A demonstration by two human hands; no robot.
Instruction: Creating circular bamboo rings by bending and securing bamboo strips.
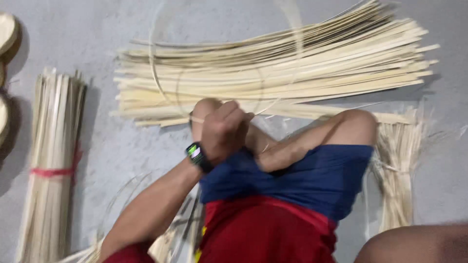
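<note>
Head view, read from left to right. At the far left edge lie parts of round wooden discs (6, 34), cut off by the frame; beside them a bundle of short bamboo splints (51, 160) stands lengthwise up the picture, bound near its middle by a red band (51, 172). Right of it, the left forearm rises from the lower edge, wearing a dark wristwatch (197, 157), and ends in the left hand (224, 131), fingers curled tight into a fist that pinches a thin bamboo strip (155, 73). The strip leaves the fist on its upper side and bends away up and to the left in a wide, pale loop over the grey floor (122, 146); motion blur makes the rest of its course uncertain, though it probably arcs back to the right across the top of the frame. The strip thus lies above and ahead of the grip, its curve spanning the big pile of long bamboo strips (292, 68), whose long axis runs left to right across the floor. The right hand is hidden behind the left fist, so its grasp cannot be told; only the right forearm (302, 143) shows, slanting from the knee toward the same spot. At the right, beyond the blue shorts (321, 180), lies a tied sheaf of fine bamboo slivers (399, 170), well apart from both hands.
</note>
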